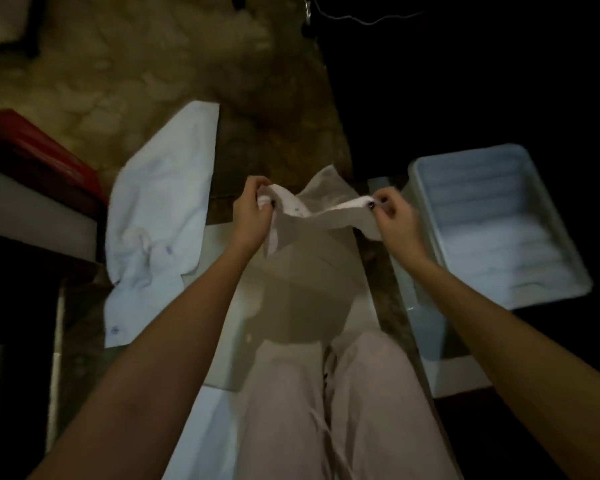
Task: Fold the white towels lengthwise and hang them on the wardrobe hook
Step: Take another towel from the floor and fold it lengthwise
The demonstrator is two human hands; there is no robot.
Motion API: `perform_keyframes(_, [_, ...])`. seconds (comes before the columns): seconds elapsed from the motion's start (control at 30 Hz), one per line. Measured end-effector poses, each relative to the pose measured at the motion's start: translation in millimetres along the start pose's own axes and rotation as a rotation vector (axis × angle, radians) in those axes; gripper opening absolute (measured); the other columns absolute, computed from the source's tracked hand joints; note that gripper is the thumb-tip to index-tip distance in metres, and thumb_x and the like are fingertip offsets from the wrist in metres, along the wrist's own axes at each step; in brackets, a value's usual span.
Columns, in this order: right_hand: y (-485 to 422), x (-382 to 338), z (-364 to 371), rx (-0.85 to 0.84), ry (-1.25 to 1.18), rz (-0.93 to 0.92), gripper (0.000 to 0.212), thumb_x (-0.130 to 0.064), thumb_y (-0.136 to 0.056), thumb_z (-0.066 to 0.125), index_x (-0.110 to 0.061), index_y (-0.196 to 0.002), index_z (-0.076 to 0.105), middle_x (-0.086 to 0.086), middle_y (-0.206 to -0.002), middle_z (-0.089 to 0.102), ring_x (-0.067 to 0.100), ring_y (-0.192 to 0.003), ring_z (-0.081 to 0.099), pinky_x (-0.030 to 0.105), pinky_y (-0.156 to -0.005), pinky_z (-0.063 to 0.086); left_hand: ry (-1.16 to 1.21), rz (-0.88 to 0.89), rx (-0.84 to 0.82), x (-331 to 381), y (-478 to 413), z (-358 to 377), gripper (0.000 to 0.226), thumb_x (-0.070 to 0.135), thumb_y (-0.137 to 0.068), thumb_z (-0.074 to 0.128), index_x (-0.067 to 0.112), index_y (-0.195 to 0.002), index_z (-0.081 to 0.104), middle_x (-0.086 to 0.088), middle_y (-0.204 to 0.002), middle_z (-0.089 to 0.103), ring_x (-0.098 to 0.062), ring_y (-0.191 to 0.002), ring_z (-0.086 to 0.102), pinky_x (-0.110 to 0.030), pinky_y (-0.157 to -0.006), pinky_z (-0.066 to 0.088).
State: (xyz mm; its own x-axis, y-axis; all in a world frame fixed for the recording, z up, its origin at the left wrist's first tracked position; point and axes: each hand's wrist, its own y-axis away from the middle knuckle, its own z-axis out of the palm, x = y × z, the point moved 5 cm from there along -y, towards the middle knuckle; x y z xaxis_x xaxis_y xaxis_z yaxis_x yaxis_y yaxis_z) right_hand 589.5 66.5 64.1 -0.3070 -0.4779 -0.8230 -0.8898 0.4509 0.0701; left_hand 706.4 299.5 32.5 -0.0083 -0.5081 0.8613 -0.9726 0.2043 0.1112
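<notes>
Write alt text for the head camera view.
Two bare hands, left hand and right hand, hold up a white towel by its top edge, over the person's legs. Another white towel lies to the left; a pale plastic bin sits right.
</notes>
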Motion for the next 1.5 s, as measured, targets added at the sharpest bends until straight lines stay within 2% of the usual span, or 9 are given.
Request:
perform_keyframes(0.13, [60,-84,-99,0.143,-0.073,0.021,0.015,-0.012,-0.099,0.052,-0.009,-0.112,0.059,0.003,-0.097,0.06,0.015,-0.09,0.058,0.014,-0.07,0.045,0.01,0.074,0.029,105,48,-76,0.014,0.019,-0.096,0.052,0.027,-0.107,0.048,0.011,-0.095,0.056,-0.006,-0.086,0.057,-0.009,-0.065,0.044])
perform_keyframes(0.3, [142,-174,-182,0.181,-0.034,0.002,0.011,-0.017,-0.1,0.053,-0.018,-0.11,0.057,-0.002,-0.074,0.053,0.0,-0.061,0.046,0.011,-0.055,0.035,0.082,0.003,-0.082,210,124,-148,0.02,0.007,-0.094,0.052,0.015,-0.093,0.07,0.015,-0.09,0.06,-0.007,-0.089,0.057,-0.045,-0.078,0.059])
perform_keyframes(0.6, [301,-286,-277,0.228,-0.226,-0.005,0.005,-0.004,-0.092,0.062,-0.008,-0.095,0.059,0.002,-0.083,0.062,0.016,-0.081,0.059,0.026,-0.07,0.046,0.025,0.177,-0.332,353,281,-195,0.024,0.004,-0.092,0.055,0.005,-0.114,0.064,-0.012,-0.115,0.06,-0.015,-0.096,0.058,-0.026,-0.079,0.053])
perform_keyframes(0.87, [460,-295,-335,0.348,-0.188,0.041,0.021,-0.004,-0.094,0.058,-0.007,-0.113,0.067,-0.017,-0.098,0.063,-0.02,-0.089,0.057,0.003,-0.078,0.044,0.062,0.27,-0.529,385,426,-189,0.041,-0.004,-0.084,0.063,0.007,-0.123,0.059,-0.012,-0.126,0.053,-0.026,-0.11,0.054,-0.041,-0.094,0.05])
perform_keyframes(1.07, [602,-292,-406,0.566,-0.185,0.061,0.013,-0.014,-0.093,0.062,-0.019,-0.103,0.069,-0.013,-0.092,0.067,-0.007,-0.083,0.062,0.009,-0.066,0.048,0.236,0.306,-0.562,432,522,-188,0.028,-0.009,-0.086,0.06,0.008,-0.107,0.069,0.001,-0.075,0.073,0.006,-0.057,0.057,-0.004,-0.059,0.04])
perform_keyframes(1.17, [662,-292,-443,0.686,-0.132,0.066,0.012,-0.014,-0.095,0.059,-0.024,-0.096,0.066,-0.015,-0.088,0.066,-0.007,-0.078,0.062,0.01,-0.062,0.047,0.186,0.394,-0.649,459,562,-176,0.025,-0.004,-0.087,0.062,0.009,-0.108,0.07,-0.006,-0.103,0.072,-0.007,-0.083,0.065,-0.01,-0.074,0.045])
perform_keyframes(1.27, [710,-291,-477,0.768,-0.11,0.103,0.009,-0.016,-0.095,0.058,-0.02,-0.096,0.067,-0.01,-0.09,0.067,0.003,-0.079,0.063,0.022,-0.064,0.051,0.13,0.465,-0.806,487,597,-152,0.032,0.005,-0.085,0.067,0.022,-0.111,0.07,0.009,-0.115,0.059,0.01,-0.094,0.055,-0.005,-0.076,0.043])
perform_keyframes(1.37, [751,-294,-508,0.866,-0.089,0.113,0.006,-0.017,-0.095,0.06,-0.019,-0.099,0.062,-0.007,-0.093,0.066,0.013,-0.084,0.065,0.031,-0.067,0.055,0.111,0.517,-0.905,521,631,-124,0.039,0.004,-0.083,0.069,0.025,-0.117,0.065,0.009,-0.127,0.051,0.002,-0.113,0.044,-0.024,-0.096,0.044])
perform_keyframes(1.5, [800,-312,-544,0.944,0.019,0.018,0.027,-0.011,-0.096,0.058,-0.031,-0.114,0.055,-0.016,-0.099,0.063,-0.003,-0.084,0.066,0.015,-0.07,0.055,0.181,0.548,-0.949,568,662,-97,0.043,0.001,-0.083,0.068,0.026,-0.119,0.066,0.005,-0.124,0.059,-0.008,-0.115,0.055,-0.028,-0.089,0.053])
